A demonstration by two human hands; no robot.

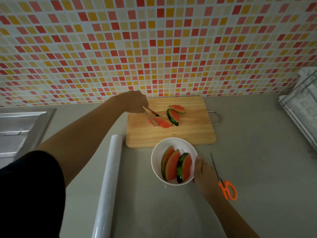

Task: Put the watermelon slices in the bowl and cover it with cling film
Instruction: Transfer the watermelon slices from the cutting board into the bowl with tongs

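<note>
A white bowl (158, 152) on the grey counter holds three watermelon slices (171, 164) standing on edge. My right hand (203, 172) grips the bowl's right rim. Behind it lies a wooden cutting board (188, 133) with three more slices: one (163, 122) near its left side, and two (173, 116) (177, 108) further back. My left hand (135, 102) holds metal tongs (151, 115) whose tips are around the left slice. A white roll of cling film (109, 177) lies on the counter left of the bowl.
Orange-handled scissors (226, 188) lie right of the bowl. A steel sink (18, 129) is at the far left. A wire rack (301, 103) with white items stands at the right edge. A tiled wall rises right behind the board.
</note>
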